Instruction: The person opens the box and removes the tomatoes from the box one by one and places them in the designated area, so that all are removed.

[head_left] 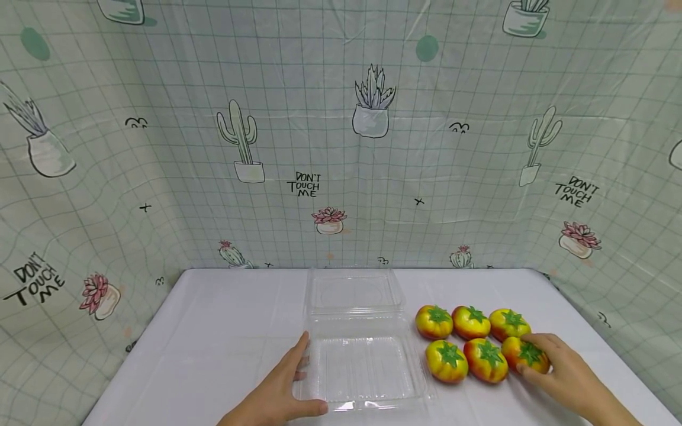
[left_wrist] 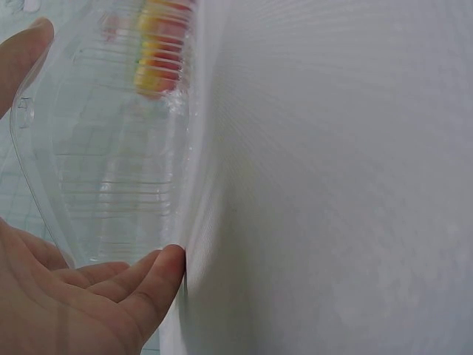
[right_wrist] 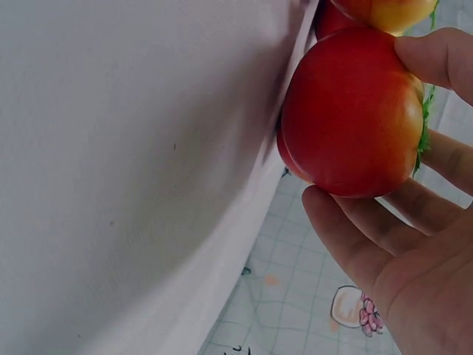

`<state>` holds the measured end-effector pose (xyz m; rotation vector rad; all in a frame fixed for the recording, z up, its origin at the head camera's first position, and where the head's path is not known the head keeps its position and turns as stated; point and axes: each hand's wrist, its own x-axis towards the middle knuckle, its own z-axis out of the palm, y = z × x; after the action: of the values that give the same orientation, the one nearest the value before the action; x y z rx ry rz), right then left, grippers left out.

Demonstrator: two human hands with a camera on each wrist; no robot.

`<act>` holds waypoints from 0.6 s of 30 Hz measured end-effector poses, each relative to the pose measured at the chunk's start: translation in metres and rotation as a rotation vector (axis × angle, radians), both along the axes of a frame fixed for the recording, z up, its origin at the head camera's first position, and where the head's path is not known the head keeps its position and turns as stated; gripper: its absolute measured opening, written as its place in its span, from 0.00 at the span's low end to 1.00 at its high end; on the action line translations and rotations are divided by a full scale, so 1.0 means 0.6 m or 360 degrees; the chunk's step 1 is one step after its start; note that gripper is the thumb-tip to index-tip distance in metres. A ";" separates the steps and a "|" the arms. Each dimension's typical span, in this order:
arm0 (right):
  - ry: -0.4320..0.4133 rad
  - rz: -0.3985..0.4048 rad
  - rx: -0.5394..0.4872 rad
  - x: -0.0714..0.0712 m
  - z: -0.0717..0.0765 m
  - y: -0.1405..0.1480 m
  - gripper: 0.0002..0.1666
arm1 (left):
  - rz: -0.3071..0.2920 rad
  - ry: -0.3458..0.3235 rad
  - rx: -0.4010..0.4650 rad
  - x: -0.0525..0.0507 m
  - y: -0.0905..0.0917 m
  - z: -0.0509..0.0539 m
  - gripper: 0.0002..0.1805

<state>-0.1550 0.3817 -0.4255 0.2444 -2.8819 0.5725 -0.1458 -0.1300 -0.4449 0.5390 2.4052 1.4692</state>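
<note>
A clear plastic clamshell box (head_left: 367,370) lies on the table with its lid (head_left: 354,294) folded back, away from me. My left hand (head_left: 277,387) is at the box's left side, thumb by the front left corner and fingers spread along the side wall. In the left wrist view those fingers look fairly straight against the clear plastic (left_wrist: 111,148). On the right, my right hand (head_left: 567,376) grips the front right tomato (head_left: 524,354), thumb on one side and fingers on the other. The right wrist view shows this tomato's red side (right_wrist: 351,115) between thumb and fingers.
Several more red-yellow tomatoes with green star-shaped tops stand in two rows right of the box, among them a front left one (head_left: 446,361) and a back right one (head_left: 510,324). A white cloth covers the table (head_left: 229,331). Behind hangs a cactus-print curtain (head_left: 341,148).
</note>
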 end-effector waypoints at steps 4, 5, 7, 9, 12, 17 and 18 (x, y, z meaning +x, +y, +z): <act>-0.0004 0.0014 0.0002 -0.001 -0.003 0.000 0.34 | 0.0003 0.0000 -0.0004 0.001 0.000 0.000 0.64; -0.0010 0.0016 0.0002 -0.002 -0.004 0.000 0.34 | 0.0006 -0.0007 -0.0003 0.001 0.000 0.000 0.64; -0.0025 0.0016 0.0004 -0.003 -0.004 0.000 0.34 | 0.0015 -0.0019 -0.0002 0.001 0.000 0.001 0.65; -0.0061 0.0013 0.0006 -0.004 -0.004 0.001 0.35 | 0.0019 -0.0042 0.0008 0.001 0.000 0.002 0.65; -0.0106 0.0003 0.0010 -0.006 -0.004 0.002 0.36 | 0.0018 -0.0062 0.0020 -0.001 0.001 0.002 0.65; -0.0111 0.0004 0.0004 -0.005 -0.005 0.002 0.36 | -0.0001 -0.0027 0.0004 -0.002 0.001 0.001 0.65; -0.0100 0.0005 0.0002 -0.005 -0.006 0.003 0.36 | -0.0003 -0.0022 0.0003 -0.002 0.001 0.000 0.65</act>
<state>-0.1579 0.3833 -0.4290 0.2357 -2.9430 0.5895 -0.1472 -0.1296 -0.4446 0.5297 2.3924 1.4699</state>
